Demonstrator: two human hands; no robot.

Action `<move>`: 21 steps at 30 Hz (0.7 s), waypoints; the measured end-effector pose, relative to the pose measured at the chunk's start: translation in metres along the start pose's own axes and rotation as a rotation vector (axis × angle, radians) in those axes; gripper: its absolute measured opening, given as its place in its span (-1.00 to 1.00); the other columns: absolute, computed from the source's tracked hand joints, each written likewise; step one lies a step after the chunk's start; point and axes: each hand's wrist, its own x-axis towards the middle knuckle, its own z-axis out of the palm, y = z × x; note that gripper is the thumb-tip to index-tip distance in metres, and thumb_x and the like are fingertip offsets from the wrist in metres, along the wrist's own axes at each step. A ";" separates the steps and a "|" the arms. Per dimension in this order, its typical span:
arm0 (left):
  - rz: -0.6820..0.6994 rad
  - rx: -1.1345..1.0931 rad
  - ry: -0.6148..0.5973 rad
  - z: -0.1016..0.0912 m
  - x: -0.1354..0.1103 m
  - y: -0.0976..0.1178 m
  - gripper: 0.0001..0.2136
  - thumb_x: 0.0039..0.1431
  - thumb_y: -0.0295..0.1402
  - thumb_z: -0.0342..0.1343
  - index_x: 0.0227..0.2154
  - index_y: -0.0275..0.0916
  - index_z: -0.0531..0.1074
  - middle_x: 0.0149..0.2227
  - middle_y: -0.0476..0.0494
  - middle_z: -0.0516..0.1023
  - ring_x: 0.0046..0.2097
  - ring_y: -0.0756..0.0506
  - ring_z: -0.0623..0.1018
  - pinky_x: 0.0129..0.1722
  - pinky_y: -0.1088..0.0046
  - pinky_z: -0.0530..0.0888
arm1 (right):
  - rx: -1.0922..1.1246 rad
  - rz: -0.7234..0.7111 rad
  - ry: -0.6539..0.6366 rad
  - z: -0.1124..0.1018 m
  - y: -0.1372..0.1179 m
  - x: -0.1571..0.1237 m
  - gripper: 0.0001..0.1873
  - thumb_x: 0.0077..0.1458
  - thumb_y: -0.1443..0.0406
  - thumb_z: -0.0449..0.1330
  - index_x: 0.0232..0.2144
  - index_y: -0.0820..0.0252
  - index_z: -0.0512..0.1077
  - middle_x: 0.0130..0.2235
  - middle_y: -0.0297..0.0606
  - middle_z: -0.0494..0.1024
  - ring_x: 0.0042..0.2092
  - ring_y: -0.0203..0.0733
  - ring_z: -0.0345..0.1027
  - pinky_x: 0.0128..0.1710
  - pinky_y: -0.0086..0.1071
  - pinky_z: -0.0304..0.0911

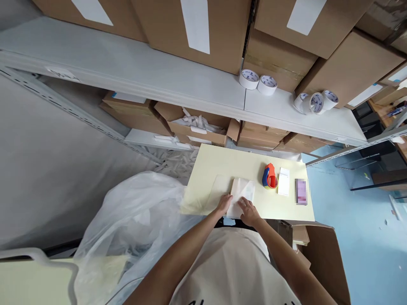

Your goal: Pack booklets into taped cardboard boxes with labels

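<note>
A flat, pale rectangular packet lies at the near edge of a cream table, with thin whitish film over its top. More translucent film spreads flat on the tabletop to its left. My left hand grips the packet's left edge, fingers closed, though part of the grip is hidden. Across the lower right of the packet rests my right hand, fingers apart and touching the film. Right of the packet stand a red and blue tape dispenser, a white label stack and a blurred purple item.
Behind the table runs a grey shelf with cardboard boxes and several tape rolls. A large clear plastic bag bulges at the left. An open carton stands by my right side, below the tabletop.
</note>
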 end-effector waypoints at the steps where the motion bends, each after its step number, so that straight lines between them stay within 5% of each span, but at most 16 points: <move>1: 0.007 0.032 0.003 -0.001 -0.003 0.000 -0.77 0.11 -0.29 -0.04 -0.39 -0.24 0.49 -0.29 -0.18 0.58 -0.02 -0.25 0.48 0.04 0.22 0.35 | -0.004 0.003 -0.001 0.001 -0.002 -0.001 -0.22 -0.08 0.47 0.13 0.24 0.05 0.21 0.38 -0.12 0.03 0.32 0.15 -0.01 0.13 0.00 0.19; 4: 0.067 0.139 0.056 -0.001 -0.016 0.003 -0.70 0.13 -0.32 -0.02 -0.13 -0.26 0.48 -0.03 -0.29 0.51 0.14 -0.30 0.37 0.17 0.15 0.23 | 0.010 0.011 0.013 0.006 -0.005 -0.001 -0.21 -0.08 0.48 0.12 0.25 0.06 0.20 0.38 -0.10 0.02 0.32 0.16 -0.04 0.11 0.03 0.20; 7: 0.278 0.364 0.092 0.003 -0.028 0.009 -0.56 0.17 -0.30 -0.01 0.12 -0.24 0.32 0.18 -0.33 0.33 0.23 -0.30 0.26 0.21 0.15 0.19 | 0.015 0.015 0.039 0.010 -0.006 0.000 -0.21 -0.08 0.50 0.10 0.24 0.08 0.21 0.37 -0.10 0.05 0.31 0.15 -0.05 0.10 -0.01 0.22; 12: 0.343 0.668 0.022 0.009 -0.030 0.014 -0.55 0.19 -0.31 0.04 0.15 -0.26 0.29 0.18 -0.39 0.31 0.15 -0.33 0.35 0.11 0.09 0.31 | 0.139 0.022 0.121 0.016 0.005 0.004 -0.30 -0.09 0.48 0.13 0.15 0.02 0.32 0.33 -0.16 0.14 0.29 0.12 0.02 0.12 -0.04 0.21; 17: 0.305 0.680 -0.013 0.010 -0.025 -0.002 -0.45 0.21 -0.28 0.01 0.22 -0.43 0.17 0.17 -0.49 0.31 0.16 -0.35 0.34 0.12 0.11 0.30 | 0.759 0.333 0.417 0.027 0.024 0.005 -0.29 -0.20 0.32 0.27 0.10 0.18 0.33 0.23 0.05 0.24 0.24 0.23 0.10 0.20 0.07 0.07; 21: 0.314 0.527 -0.030 0.008 -0.018 -0.018 -0.42 0.17 -0.27 0.03 0.24 -0.35 0.18 0.13 -0.38 0.37 0.15 -0.29 0.37 0.17 0.14 0.27 | 1.107 0.406 0.404 0.029 0.030 0.008 -0.35 -0.27 0.15 0.31 -0.04 0.15 0.38 0.04 -0.04 0.44 -0.02 0.10 0.39 -0.04 -0.03 0.32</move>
